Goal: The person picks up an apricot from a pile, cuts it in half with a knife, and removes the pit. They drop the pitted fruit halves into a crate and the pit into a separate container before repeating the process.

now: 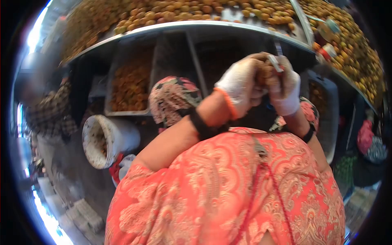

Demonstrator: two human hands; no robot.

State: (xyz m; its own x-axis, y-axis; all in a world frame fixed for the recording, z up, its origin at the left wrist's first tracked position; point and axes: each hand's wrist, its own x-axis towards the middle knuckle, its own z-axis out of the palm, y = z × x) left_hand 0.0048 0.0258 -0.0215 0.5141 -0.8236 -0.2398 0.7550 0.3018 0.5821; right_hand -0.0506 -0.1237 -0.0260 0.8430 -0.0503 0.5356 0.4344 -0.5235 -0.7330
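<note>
Both my hands are raised together in front of my chest, in white gloves that leave the fingers bare. My left hand (241, 83), with an orange cuff, is closed around a brownish-orange fruit (265, 75), mostly hidden by the fingers. My right hand (288, 92) is closed against it from the other side. From the right fingers sticks a small knife-like tool (274, 62) with a pale part and a bit of red; its exact kind is blurred. Just beyond the hands runs the metal edge of a table (196, 23) heaped with small orange-yellow fruits (171, 12).
Under the table stands a bin (110, 100) with orange pieces (130, 83). A white bucket (126, 136) stands to my left, a grey-blue tub (332, 118) to my right. Cups (328, 52) sit among fruits at right. A person in a checked sleeve (51, 108) is at far left.
</note>
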